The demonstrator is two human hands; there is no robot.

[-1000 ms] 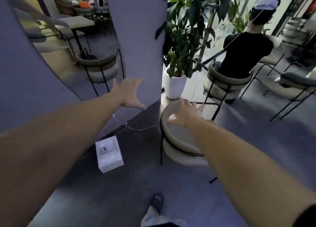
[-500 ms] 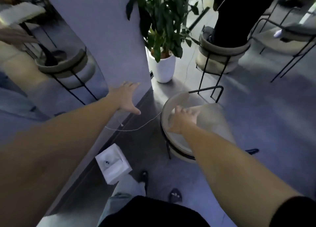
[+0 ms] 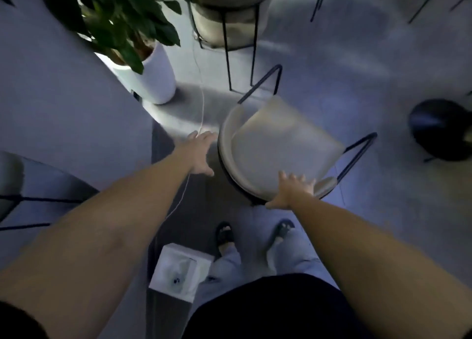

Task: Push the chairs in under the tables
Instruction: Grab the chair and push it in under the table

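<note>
Right now the right hand point(image 3: 293, 191) sits on the near curved edge of the beige chair's point(image 3: 278, 152) backrest, fingers spread and draped over the rim, thumb below it: a loose hold, not a tight clamp. The left hand point(image 3: 200, 153) is open, fingers splayed, just beside the backrest's left edge; can't tell whether it touches. The chair stands on the grey floor point(image 3: 383, 211) directly ahead of the person's feet, seat blurred (likely moving or turning). No table edge shows clearly here, so the target direction is a guess. To do this step well: get both hands on the backrest rim, one each side, and push level so the thin black legs slide, not tip. Watch the white cable point(image 3: 201, 108) running across the floor past the left hand; a leg could snag it. The white plant pot point(image 3: 153, 83) sits near the chair's far left, and a second chair point(image 3: 224, 26) stands just beyond, so steer clear of both.
</note>
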